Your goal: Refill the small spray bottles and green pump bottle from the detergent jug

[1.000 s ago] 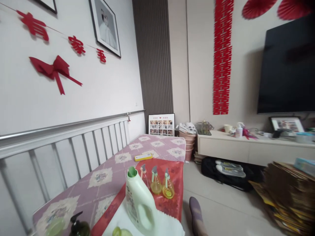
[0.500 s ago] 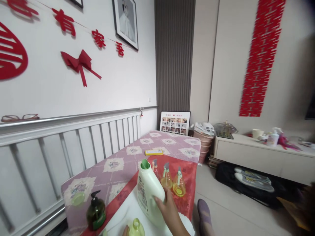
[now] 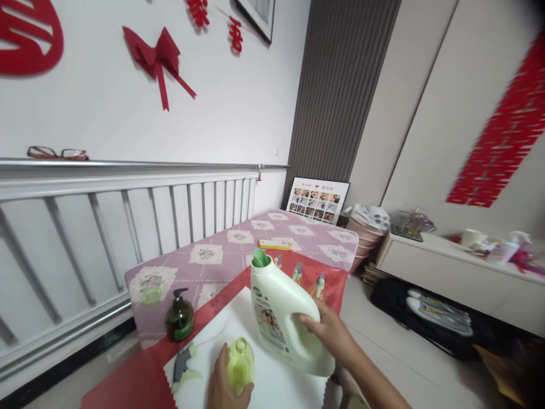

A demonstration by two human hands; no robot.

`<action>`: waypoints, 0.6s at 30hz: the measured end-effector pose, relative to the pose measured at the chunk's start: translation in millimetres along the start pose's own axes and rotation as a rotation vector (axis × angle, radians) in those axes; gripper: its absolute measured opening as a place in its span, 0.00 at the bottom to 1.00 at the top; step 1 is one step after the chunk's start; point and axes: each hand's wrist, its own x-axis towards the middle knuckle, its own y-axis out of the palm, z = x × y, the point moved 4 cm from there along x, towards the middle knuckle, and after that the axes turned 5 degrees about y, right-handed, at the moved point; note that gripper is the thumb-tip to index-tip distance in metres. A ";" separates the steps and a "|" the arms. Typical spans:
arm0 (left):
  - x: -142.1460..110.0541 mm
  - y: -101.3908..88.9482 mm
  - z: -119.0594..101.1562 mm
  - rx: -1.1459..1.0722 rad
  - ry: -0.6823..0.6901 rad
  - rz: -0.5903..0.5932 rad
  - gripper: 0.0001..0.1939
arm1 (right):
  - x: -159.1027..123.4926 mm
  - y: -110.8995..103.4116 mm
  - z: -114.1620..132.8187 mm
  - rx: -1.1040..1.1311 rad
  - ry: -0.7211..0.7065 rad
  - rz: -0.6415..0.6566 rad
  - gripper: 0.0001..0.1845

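My right hand (image 3: 326,326) grips the handle of a large pale green detergent jug (image 3: 276,312), uncapped and tilted to the left, its green spout above the white mat. Around a small yellow-green bottle (image 3: 240,366) with an open neck, my left hand (image 3: 225,380) is closed, keeping it upright on the white mat (image 3: 293,386). A grey and green trigger spray head (image 3: 183,363) lies on the mat to the left of that hand. Behind the jug stand several spray bottles (image 3: 320,284), partly hidden by the jug and my right hand.
A dark green pump bottle (image 3: 179,315) stands left of the mat on the red cloth (image 3: 136,369). A light green cap (image 3: 152,294) and a yellow-edged box (image 3: 275,245) lie on the purple tablecloth (image 3: 238,253). At the right is a low cabinet (image 3: 447,267).
The view has shifted downward and tilted. The jug leans further left, and the small bottle with my left hand shows more fully. The spray head on the mat has come into view.
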 end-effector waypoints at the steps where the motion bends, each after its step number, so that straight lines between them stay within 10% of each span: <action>1: -0.1 -2.4 1.4 -0.030 -0.023 0.008 0.45 | -3.6 -8.4 6.9 -0.037 0.009 0.013 0.28; 18: 1.3 -10.6 -2.3 -0.127 -0.113 0.127 0.44 | -32.9 -36.7 50.3 -0.391 0.068 0.407 0.36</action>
